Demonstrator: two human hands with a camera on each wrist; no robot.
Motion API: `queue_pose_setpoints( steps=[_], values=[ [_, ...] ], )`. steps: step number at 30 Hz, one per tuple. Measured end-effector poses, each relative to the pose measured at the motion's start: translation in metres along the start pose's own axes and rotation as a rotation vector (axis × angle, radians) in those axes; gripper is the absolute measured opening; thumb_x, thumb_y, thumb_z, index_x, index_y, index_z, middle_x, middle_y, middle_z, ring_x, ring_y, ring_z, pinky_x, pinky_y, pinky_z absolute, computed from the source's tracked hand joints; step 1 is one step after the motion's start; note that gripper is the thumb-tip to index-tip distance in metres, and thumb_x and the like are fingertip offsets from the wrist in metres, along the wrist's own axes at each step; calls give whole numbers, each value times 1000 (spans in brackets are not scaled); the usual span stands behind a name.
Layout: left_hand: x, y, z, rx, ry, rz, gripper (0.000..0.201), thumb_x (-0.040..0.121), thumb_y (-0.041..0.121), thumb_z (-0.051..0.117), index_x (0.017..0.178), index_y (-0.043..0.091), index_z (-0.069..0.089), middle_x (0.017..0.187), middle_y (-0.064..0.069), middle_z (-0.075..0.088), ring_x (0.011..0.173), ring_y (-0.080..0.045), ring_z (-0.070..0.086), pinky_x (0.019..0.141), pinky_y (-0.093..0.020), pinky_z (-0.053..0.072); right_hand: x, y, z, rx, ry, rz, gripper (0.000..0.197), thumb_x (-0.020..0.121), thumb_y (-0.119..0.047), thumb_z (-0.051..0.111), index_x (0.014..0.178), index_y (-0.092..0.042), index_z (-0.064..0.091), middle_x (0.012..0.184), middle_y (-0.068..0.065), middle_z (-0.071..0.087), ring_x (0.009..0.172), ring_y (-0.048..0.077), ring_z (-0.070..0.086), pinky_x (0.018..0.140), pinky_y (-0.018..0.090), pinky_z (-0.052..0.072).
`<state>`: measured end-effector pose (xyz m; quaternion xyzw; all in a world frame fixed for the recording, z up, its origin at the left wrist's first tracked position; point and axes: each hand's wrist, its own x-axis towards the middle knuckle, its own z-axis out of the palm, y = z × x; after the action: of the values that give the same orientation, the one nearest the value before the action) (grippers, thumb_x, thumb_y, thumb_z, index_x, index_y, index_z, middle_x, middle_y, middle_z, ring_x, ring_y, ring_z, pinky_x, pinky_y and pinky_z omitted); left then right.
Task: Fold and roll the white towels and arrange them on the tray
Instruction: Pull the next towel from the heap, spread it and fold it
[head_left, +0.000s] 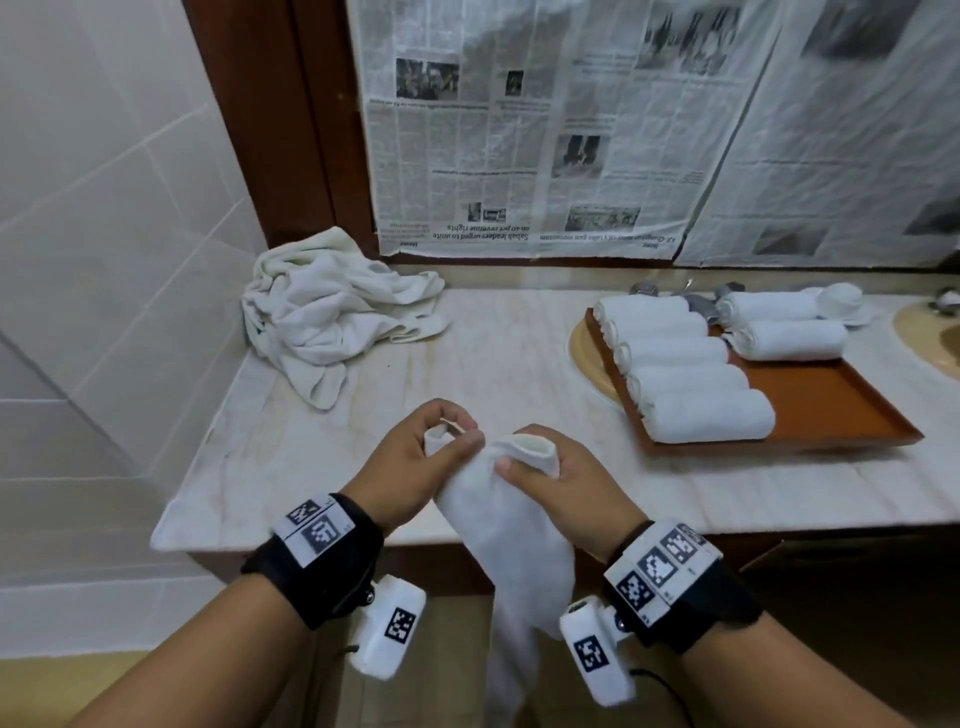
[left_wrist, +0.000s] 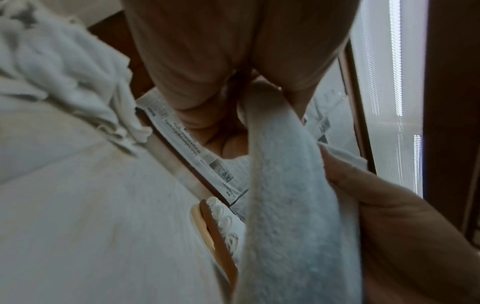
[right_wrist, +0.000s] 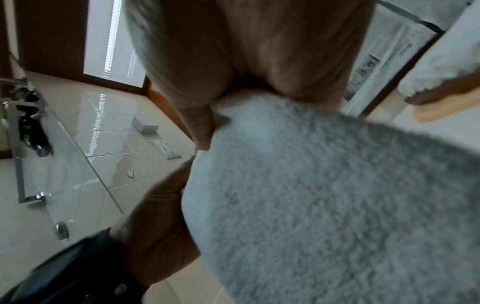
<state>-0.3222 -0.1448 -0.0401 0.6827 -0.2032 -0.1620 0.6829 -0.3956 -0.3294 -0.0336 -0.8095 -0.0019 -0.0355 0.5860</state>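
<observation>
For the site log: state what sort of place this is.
Most likely a bathroom, perhaps in a hotel: a marble vanity counter with inset basins, taps behind the tray of rolled towels, and tiled walls.

A bathroom: a pale marble vanity counter (head_left: 493, 353) with inset beige basins (head_left: 930, 332) and chrome taps (head_left: 698, 301), glossy white wall tiles (head_left: 104, 208), and a newspaper-covered mirror (head_left: 571, 130) in a dark wood frame (head_left: 311, 130).
</observation>
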Motion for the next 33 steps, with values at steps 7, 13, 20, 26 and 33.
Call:
queue_pose_setpoints(
  steps=[7,13,20,26,33],
  values=[
    [35,7,26,288,65,56,43,70,47,79,90,30,45,69,-1,55,53,-20,50,47,-37,47,25,8,-76,13,62,-144,14,97,-9,62,109,-15,63,99,-23,65,98,-5,59,87,9,41],
    [40,9,37,565,226,46,20,78,38,78,82,27,61,69,2,65,66,-23,63,64,-46,55,34,24,-105,-267,-239,-53,13,94,-25,65,105,-32,66,110,-19,67,107,-2,58,92,15,41],
    [20,26,50,651,164,69,7,90,28,71,86,22,72,79,7,70,76,-7,63,68,-20,46,29,47,-108,-354,-368,-33,32,82,-38,77,106,-37,54,96,-16,62,77,-1,57,68,15,43],
    [11,36,37,673,360,155,22,88,44,61,85,24,69,81,6,67,76,-6,60,68,-20,44,18,50,-115,-637,-707,97,13,90,-37,67,90,-28,58,79,-6,62,73,21,65,58,32,53],
    [-14,42,-11,749,504,31,18,89,36,70,86,18,71,75,2,68,69,-17,60,63,-28,45,18,50,-148,-782,-454,-32,27,93,-48,60,84,-22,57,97,-3,54,90,16,53,82,35,42]
  ],
)
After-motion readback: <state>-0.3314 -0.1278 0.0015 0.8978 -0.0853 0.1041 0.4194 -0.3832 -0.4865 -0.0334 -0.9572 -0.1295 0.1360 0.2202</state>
